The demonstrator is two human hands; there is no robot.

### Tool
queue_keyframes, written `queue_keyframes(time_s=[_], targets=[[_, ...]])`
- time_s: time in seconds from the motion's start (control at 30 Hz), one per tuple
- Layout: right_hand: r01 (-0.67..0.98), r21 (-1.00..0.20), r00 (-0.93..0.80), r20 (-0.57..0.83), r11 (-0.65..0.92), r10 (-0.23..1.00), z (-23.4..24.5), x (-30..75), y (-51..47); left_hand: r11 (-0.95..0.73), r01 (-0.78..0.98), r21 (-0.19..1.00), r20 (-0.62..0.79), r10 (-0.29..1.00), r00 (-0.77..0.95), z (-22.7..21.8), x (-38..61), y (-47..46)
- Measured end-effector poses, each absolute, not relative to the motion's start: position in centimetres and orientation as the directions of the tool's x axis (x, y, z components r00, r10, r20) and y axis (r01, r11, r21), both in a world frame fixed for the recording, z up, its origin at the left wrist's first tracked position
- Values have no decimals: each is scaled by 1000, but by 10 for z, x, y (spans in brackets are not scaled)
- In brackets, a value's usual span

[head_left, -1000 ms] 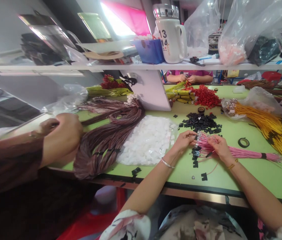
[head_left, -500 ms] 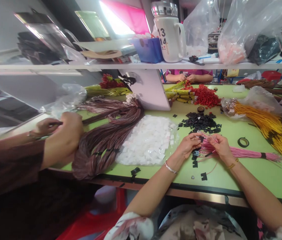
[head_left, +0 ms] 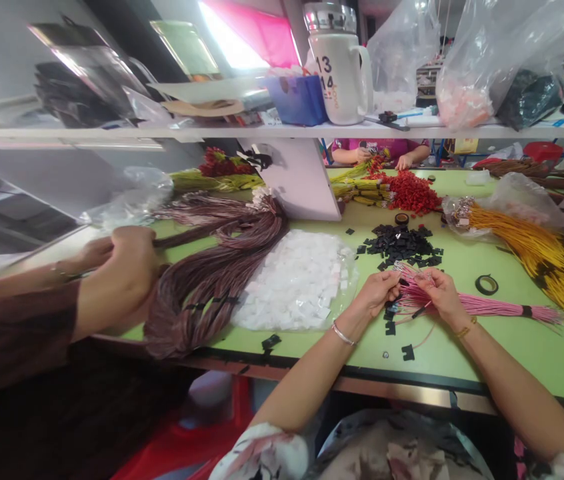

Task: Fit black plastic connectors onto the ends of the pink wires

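My left hand (head_left: 376, 293) and my right hand (head_left: 439, 293) meet over the terminal end of a pink wire bundle (head_left: 482, 306) that lies on the green table (head_left: 512, 353). The left fingers are pinched around something small and dark at the wire ends. The right fingers are closed on pink wires near their tips. A pile of small black plastic housings (head_left: 402, 244) lies just beyond both hands, and a few loose ones (head_left: 408, 353) sit near my wrists.
A co-worker's hand (head_left: 122, 273) at left grips brown wire bundles (head_left: 212, 280). White connectors (head_left: 297, 280) lie in a heap beside them. Yellow wires (head_left: 542, 253), a tape roll (head_left: 487, 285), red parts (head_left: 409, 190) and another person's hands (head_left: 402, 160) are beyond. A shelf holds a mug (head_left: 339, 67) and bags.
My left hand drew in from the black pile to the pink wire tips and pinched there. The co-worker's hand shifted slightly on the brown wires.
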State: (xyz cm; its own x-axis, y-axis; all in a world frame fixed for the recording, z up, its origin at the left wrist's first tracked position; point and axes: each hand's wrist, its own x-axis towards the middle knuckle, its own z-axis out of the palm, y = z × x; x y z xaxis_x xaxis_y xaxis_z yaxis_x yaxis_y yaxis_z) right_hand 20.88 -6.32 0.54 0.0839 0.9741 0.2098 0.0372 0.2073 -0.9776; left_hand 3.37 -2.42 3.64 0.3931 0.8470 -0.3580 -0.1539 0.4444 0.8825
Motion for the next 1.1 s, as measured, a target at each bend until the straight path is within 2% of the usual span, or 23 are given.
queue_keyframes(time_s=[0.1, 0.37, 0.73, 0.9, 1.0, 1.1], targets=[[31, -984, 79, 177, 175, 981, 9, 207, -64, 425, -126, 897, -348, 851, 395, 31, 36, -23], [60, -983, 19, 174, 173, 985, 9, 210, -66, 430, -197, 881, -327, 854, 406, 31, 42, -26], [309, -913, -35, 269, 266, 962, 19, 206, -71, 473, -89, 877, -410, 831, 375, 38, 38, -24], [490, -790, -123, 356, 368, 926, 27, 203, -76, 311, -9, 950, -288, 889, 356, 35, 34, -23], [527, -743, -176, 380, 413, 908, 24, 202, -76, 157, 63, 986, -169, 913, 372, 35, 34, -25], [519, -752, -182, 367, 406, 912, 21, 202, -75, 52, 111, 992, -89, 927, 365, 32, 37, -26]])
